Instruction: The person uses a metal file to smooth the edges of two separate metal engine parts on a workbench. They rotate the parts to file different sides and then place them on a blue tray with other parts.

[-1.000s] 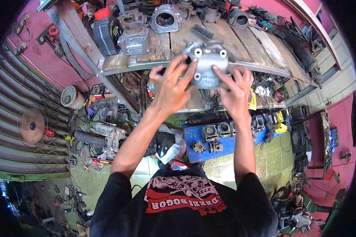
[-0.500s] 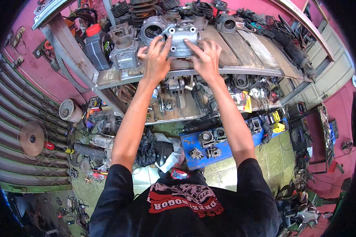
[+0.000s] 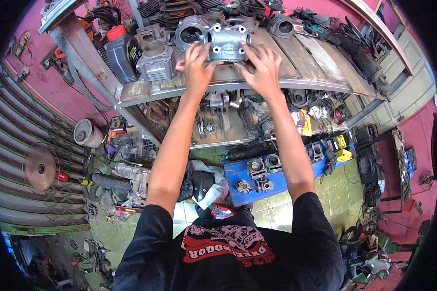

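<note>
A silver engine cylinder block (image 3: 229,42) with round bolt holes at its corners stands on the upper wooden shelf, near its front edge. My left hand (image 3: 197,62) grips its left side, with fingers along the edge and the thumb low at the front. On the opposite side my right hand (image 3: 262,65) holds the right edge, its fingertips by a bolt hole and its thumb near the lower corner. The back and underside of the block are hidden. Right behind my left hand is another casting with a large round bore (image 3: 190,34).
Left on the shelf stand a finned cylinder (image 3: 158,62) and a dark bottle with a red cap (image 3: 123,56). Finned parts (image 3: 175,8) are stacked behind. A lower shelf (image 3: 223,138) holds engine parts. A blue board (image 3: 245,191) below carries several carburetor-like castings. A fan (image 3: 40,169) is at left.
The block has tilted, so its face with the bolt holes shows more fully. My right fingers have shifted from its front face to its right edge. The whole view has shifted slightly.
</note>
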A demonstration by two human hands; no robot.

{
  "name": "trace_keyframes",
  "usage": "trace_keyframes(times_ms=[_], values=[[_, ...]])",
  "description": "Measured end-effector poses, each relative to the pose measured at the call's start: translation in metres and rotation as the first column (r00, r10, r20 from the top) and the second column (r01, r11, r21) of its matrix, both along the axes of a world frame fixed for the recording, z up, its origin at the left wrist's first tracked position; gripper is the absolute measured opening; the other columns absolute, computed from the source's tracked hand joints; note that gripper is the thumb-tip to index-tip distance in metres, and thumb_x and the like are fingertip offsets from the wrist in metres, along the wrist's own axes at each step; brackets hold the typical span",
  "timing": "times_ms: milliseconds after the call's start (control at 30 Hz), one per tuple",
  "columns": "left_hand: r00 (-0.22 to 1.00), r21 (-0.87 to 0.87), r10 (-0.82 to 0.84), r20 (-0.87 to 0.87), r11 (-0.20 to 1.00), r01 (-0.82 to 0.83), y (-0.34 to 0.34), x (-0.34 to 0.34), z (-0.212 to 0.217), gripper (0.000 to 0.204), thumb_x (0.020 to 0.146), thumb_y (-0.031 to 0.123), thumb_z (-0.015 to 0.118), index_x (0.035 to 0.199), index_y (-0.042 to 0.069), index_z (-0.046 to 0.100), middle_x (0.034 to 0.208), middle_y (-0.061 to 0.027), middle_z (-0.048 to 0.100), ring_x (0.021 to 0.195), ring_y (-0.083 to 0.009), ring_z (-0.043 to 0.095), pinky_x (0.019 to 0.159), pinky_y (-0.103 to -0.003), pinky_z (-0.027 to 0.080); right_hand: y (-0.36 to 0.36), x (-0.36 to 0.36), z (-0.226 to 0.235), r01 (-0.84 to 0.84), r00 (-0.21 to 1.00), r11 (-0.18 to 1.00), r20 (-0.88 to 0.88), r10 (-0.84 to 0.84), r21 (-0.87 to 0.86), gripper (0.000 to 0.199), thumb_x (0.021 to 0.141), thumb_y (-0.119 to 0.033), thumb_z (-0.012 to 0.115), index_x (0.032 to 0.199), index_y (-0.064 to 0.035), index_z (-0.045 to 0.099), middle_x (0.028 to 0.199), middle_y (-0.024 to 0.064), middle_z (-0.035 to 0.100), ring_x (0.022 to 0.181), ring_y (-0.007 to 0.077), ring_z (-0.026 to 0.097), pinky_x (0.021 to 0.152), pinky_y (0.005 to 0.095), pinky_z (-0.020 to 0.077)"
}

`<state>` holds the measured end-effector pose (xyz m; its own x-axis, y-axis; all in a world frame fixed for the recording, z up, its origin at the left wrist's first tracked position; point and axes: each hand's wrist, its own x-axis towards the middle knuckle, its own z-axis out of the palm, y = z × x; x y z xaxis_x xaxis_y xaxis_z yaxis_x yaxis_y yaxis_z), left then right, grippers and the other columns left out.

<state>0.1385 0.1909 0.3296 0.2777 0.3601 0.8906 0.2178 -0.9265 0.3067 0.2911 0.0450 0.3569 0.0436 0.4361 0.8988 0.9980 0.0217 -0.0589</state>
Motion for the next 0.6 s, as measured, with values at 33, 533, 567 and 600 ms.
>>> trace_keyframes(times_ms=[33,533,567,600], values=[[1.0,-0.011,-0.002,0.003,1.0,0.002,0.0,0.001,0.0,0.066,0.069,0.013,0.089,0.13,0.0,0.066,0.124,-0.0145,0.068,0.134,-0.0332,0.05,0.106,-0.045,0.044,-0.004,0.008,-0.007,0.036,0.999,0.999,0.012,-0.036,0.023,0.06,0.082,-0.034,0.074,0.14,-0.0251,0.063,0.122,0.0123,0.064,0.119,0.0309,0.055,0.107,0.0572,0.0303],[0.997,-0.047,-0.075,0.023,0.996,0.076,0.002,0.003,-0.005,0.062,0.073,0.012,0.087,0.13,0.0,0.065,0.129,-0.0168,0.064,0.135,-0.0354,0.049,0.109,-0.046,0.041,-0.014,0.038,-0.017,0.598,0.793,0.68,0.439,-0.423,-0.424,0.046,0.087,-0.023,0.067,0.132,-0.0328,0.068,0.108,0.0073,0.069,0.119,0.026,0.057,0.1,0.0697,0.0344],[0.997,-0.049,-0.074,0.019,0.996,0.075,0.001,0.003,-0.005,0.062,0.073,0.012,0.087,0.13,0.001,0.065,0.128,-0.0167,0.064,0.135,-0.0351,0.049,0.109,-0.046,0.041,-0.013,0.04,-0.015,0.597,0.792,0.683,0.445,-0.418,-0.421,0.046,0.085,-0.023,0.067,0.131,-0.0308,0.069,0.107,0.008,0.069,0.118,0.0262,0.057,0.099,0.0695,0.035],[0.997,-0.049,-0.07,0.015,0.996,0.071,0.003,0.003,-0.004,0.062,0.073,0.013,0.087,0.13,0.001,0.066,0.128,-0.0167,0.064,0.135,-0.0349,0.049,0.109,-0.046,0.041,-0.013,0.04,-0.013,0.595,0.792,0.688,0.449,-0.413,-0.416,0.046,0.084,-0.022,0.068,0.13,-0.0289,0.07,0.105,0.0086,0.069,0.118,0.0264,0.057,0.098,0.0693,0.0356]])
